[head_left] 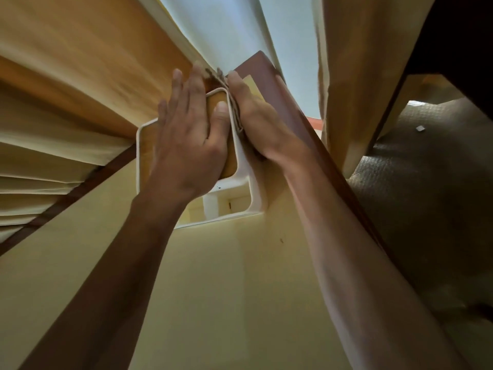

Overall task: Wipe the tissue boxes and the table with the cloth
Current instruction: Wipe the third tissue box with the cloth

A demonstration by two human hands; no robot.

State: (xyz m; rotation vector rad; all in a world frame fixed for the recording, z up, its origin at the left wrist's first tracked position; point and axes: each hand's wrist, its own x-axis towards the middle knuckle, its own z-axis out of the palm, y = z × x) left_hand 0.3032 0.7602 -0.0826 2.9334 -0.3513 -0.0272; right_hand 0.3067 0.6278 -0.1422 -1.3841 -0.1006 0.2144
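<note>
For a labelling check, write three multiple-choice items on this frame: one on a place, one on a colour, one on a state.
1. Where is the grey-brown cloth?
A. between the right hand and the side of the box
B. on the floor
C. over the left forearm

2. What colour is the rim of the orange-brown tissue box?
A. black
B. white
C. red

3. How does the left hand lie?
A. in a fist
B. pinching the cloth
C. flat on the box, fingers straight

Answers: 1 A, the cloth shows bunched between that hand and the box. 2 B, the rim is white. 3 C, the fingers lie spread across the box's top.
</note>
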